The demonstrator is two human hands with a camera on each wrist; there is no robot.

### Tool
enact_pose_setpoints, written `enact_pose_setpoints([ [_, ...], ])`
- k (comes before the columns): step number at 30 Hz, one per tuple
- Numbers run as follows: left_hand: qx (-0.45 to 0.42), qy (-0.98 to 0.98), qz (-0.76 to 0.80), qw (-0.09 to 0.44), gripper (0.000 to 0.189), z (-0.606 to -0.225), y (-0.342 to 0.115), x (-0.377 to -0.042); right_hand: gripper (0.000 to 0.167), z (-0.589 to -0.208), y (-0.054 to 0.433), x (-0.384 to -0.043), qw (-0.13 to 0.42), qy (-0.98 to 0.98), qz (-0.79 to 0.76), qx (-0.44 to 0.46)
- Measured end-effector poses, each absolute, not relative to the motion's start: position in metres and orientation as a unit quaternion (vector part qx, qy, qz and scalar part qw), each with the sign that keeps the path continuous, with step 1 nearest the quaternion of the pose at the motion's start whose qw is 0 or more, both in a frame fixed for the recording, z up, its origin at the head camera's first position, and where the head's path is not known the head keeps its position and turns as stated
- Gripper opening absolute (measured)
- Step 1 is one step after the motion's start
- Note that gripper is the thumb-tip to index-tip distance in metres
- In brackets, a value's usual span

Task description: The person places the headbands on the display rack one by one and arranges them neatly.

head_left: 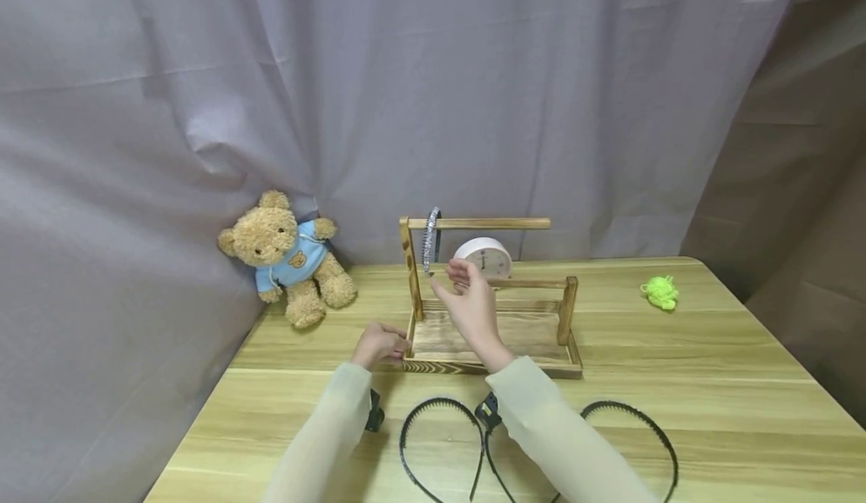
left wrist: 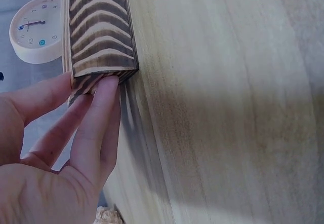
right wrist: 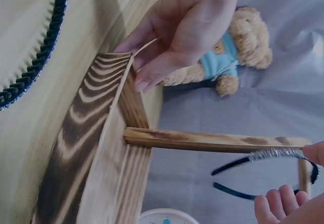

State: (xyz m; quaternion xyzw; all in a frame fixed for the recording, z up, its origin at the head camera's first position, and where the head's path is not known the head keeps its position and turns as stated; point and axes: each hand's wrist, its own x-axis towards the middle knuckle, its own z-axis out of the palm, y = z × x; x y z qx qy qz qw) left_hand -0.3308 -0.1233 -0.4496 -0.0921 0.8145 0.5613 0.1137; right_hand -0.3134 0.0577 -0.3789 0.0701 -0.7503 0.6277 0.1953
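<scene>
A wooden two-bar stand (head_left: 443, 368) with a tray base stands on the table. From its upper bar (head_left: 501, 224) hangs a sparkly silver headband (head_left: 428, 246), near the upright. My left hand (head_left: 380, 343) pinches the left end of the tray; in the right wrist view, its thumb lies over the rim. My right hand (head_left: 471, 304) is raised over the tray just beside the headband's lower ends. In the right wrist view, its thumb and bent fingers (right wrist: 276, 201) are spread around the band's side, with no grip on it visible.
Two dark toothed headbands (head_left: 443, 401) (head_left: 643, 415) lie at the front, partly behind my right sleeve. A round white clock (head_left: 489, 251) stands behind the stand. A teddy bear (head_left: 298, 251) in blue sits back left; a neon yellow-green yarn bundle (head_left: 660, 292) lies right.
</scene>
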Motion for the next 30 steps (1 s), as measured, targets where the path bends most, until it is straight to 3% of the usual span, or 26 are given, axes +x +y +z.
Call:
enact_pose_setpoints([
  [13, -0.09, 0.82, 0.552, 0.12, 0.03, -0.447, -0.124, -0.331, 0.058, -0.365, 0.069, -0.287, 0.145, -0.73, 0.662, 0.082],
  [30, -0.092, 0.826, 0.544, 0.119, 0.029, -0.448, -0.121, -0.331, 0.053, -0.356, 0.084, -0.256, 0.125, -0.732, 0.66, 0.114],
])
